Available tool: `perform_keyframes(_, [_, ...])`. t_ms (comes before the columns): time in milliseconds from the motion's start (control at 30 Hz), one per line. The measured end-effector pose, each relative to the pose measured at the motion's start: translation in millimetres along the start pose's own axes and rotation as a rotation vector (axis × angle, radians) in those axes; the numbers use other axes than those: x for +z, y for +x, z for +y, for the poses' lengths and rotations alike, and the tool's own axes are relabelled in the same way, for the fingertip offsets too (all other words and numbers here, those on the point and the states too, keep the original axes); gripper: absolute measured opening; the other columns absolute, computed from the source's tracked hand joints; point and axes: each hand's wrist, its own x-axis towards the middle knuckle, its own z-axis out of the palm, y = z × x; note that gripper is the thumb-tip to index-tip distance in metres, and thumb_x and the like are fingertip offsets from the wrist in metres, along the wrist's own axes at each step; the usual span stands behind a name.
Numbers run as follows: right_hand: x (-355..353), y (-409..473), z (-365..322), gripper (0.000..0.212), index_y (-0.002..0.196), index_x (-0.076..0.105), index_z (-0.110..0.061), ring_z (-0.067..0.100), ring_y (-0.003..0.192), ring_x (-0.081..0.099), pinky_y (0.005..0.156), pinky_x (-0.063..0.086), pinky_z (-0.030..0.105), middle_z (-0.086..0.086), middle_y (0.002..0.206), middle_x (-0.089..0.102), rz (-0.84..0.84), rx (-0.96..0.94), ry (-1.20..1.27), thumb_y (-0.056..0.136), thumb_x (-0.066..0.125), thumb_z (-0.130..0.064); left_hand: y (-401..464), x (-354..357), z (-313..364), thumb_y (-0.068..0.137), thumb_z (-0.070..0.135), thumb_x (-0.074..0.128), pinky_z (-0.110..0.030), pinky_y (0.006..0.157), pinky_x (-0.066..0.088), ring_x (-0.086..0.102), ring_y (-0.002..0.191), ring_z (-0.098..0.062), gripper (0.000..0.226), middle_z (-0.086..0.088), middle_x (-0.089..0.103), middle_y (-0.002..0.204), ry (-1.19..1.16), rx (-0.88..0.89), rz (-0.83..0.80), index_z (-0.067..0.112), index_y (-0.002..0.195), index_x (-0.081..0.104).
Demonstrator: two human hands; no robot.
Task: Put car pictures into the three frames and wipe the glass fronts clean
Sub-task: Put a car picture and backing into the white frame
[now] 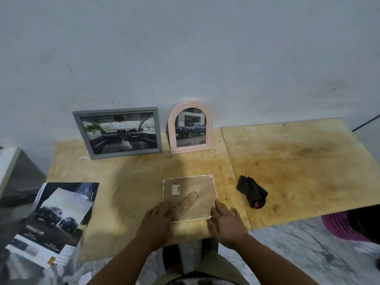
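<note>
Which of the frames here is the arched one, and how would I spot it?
Look along the wall at the back of the table, where two frames stand leaning. The pink frame is the right one, beside the grey frame. It alone has a rounded top, and it holds a blue pickup picture.

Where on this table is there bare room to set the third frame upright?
Bare wood right of the pink arched frame, behind the dark cloth. The left is crowded: grey frame and brochures.
</note>
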Motion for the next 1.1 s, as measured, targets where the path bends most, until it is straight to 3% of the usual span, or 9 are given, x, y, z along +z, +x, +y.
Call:
perform_keyframes(133, [5, 3, -5, 0.072, 0.162, 0.019, -0.016, 0.03, 0.159, 0.001, 0.122, 0.008, 0.062, 0.006, 0.173, -0.006, -0.069, 0.031, -0.048, 0.104, 0.022, -0.057, 0, 9, 1, 0.046, 0.048, 0.078, -0.047, 0.072, 0.059, 0.064, 0.116, -0.038, 0.089, -0.015, 0.056, 0.142, 0.015, -0.082, -0.066, 0.027, 0.13, 0.055])
perform_keyframes(300, [-13, 16, -12, 0.049, 0.125, 0.062, -0.027, 0.026, 0.135, 0.042, 0.107, 0.041, 0.048, 0.003, 0.153, 0.038, 0.072, 0.12, 0.131, 0.099, 0.035, -0.059, -1, -6, 4, 0.08, 0.042, 0.049, -0.044, 0.094, 0.051, 0.045, 0.132, -0.033, 0.071, -0.005, 0.024, 0.163, -0.185, -0.129, 0.054, 0.038, 0.148, 0.034])
perform_keyframes(400, [-17, 24, -11, 0.044, 0.127, 0.059, -0.029, 0.027, 0.123, 0.05, 0.098, 0.05, 0.047, 0.004, 0.141, 0.044, 0.111, 0.29, 0.336, 0.098, 0.043, -0.056, -3, -8, 8, 0.082, 0.039, 0.051, -0.039, 0.094, 0.05, 0.044, 0.129, -0.028, 0.075, 0.0, 0.02, 0.162, -0.326, -0.179, 0.095, 0.042, 0.152, 0.027])
perform_keyframes(500, [-13, 27, -13, 0.058, 0.141, 0.051, -0.022, 0.031, 0.12, 0.056, 0.098, 0.05, 0.044, 0.008, 0.135, 0.053, 0.103, 0.41, 0.592, 0.092, 0.056, -0.053, 0, -5, 13, 0.079, 0.034, 0.053, -0.037, 0.096, 0.048, 0.043, 0.131, -0.027, 0.077, 0.003, 0.016, 0.162, -0.472, -0.234, 0.107, 0.045, 0.151, 0.027])
perform_keyframes(600, [-14, 27, -16, 0.059, 0.141, 0.047, -0.016, 0.025, 0.105, 0.059, 0.086, 0.047, 0.036, 0.005, 0.119, 0.061, 0.136, 0.449, 0.842, 0.091, 0.067, -0.04, 3, -6, 15, 0.074, 0.039, 0.054, -0.036, 0.099, 0.047, 0.047, 0.129, -0.029, 0.074, 0.003, 0.02, 0.161, -0.59, -0.272, 0.134, 0.047, 0.146, 0.035])
perform_keyframes(667, [-15, 27, -12, 0.054, 0.14, 0.049, -0.013, 0.023, 0.104, 0.058, 0.088, 0.046, 0.035, 0.006, 0.122, 0.064, 0.145, 0.491, 0.949, 0.091, 0.068, -0.028, 2, -6, 15, 0.073, 0.04, 0.055, -0.036, 0.098, 0.046, 0.045, 0.128, -0.031, 0.076, 0.006, 0.02, 0.161, -0.585, -0.278, 0.127, 0.048, 0.146, 0.035])
perform_keyframes(800, [-20, 27, -5, 0.03, 0.121, 0.066, -0.011, 0.02, 0.095, 0.063, 0.09, 0.056, 0.041, 0.006, 0.115, 0.07, 0.163, 0.554, 1.144, 0.091, 0.062, -0.012, -4, -8, 11, 0.068, 0.042, 0.056, -0.038, 0.085, 0.053, 0.052, 0.111, -0.031, 0.075, 0.004, 0.041, 0.15, -0.396, -0.235, 0.253, 0.049, 0.142, 0.04])
perform_keyframes(933, [-45, 20, -3, 0.024, 0.12, 0.065, -0.011, 0.021, 0.084, 0.066, 0.061, 0.052, 0.029, 0.007, 0.103, 0.07, 0.216, 0.515, 1.316, 0.097, 0.059, -0.012, -4, -19, 5, 0.071, 0.045, 0.052, -0.037, 0.063, 0.055, 0.058, 0.083, -0.027, 0.054, 0.004, 0.063, 0.121, -0.172, -0.123, 0.351, 0.04, 0.124, 0.058])
perform_keyframes(1100, [-88, 27, 2, 0.021, 0.122, 0.064, -0.021, 0.023, 0.08, 0.064, 0.068, 0.052, 0.032, 0.008, 0.1, 0.069, 0.263, 0.428, 1.527, 0.103, 0.056, -0.021, 4, -55, 4, 0.086, 0.049, 0.044, -0.041, 0.066, 0.054, 0.06, 0.098, -0.027, 0.043, 0.01, 0.068, 0.114, -0.063, -0.062, 0.503, 0.037, 0.122, 0.064])
